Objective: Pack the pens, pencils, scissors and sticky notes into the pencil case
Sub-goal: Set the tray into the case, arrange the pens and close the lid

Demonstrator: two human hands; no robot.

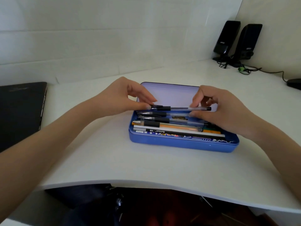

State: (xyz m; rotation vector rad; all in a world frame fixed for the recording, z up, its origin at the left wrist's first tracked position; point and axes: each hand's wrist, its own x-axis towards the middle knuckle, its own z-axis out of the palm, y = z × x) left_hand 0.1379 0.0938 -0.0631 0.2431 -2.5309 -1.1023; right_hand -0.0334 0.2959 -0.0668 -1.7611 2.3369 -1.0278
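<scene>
The clear pen (180, 108) with the black grip lies level across the far part of the open pencil case (182, 142), held just above the pens and pencils already lying in rows inside; the left hand (123, 97) pinches its capped end at nine o'clock of the case, and the right hand (216, 108) pinches the barrel toward three o'clock, so both hands are closed on the one pen and stand apart along its length. The case sits in the middle of the white counter (114, 152), its lid (171, 93) raised at twelve o'clock behind the pen; no scissors or sticky notes can be made out in it, though the right hand hides one end.

To do this step well, I would keep the pen parallel to the others and lower both ends together into the free slot at the back; let go only once it rests flat, lest it roll across the row or foul the lid.

Farther out, a dark laptop (21, 111) lies at nine o'clock; two black speakers (236, 39) with trailing cables stand at two o'clock.
</scene>
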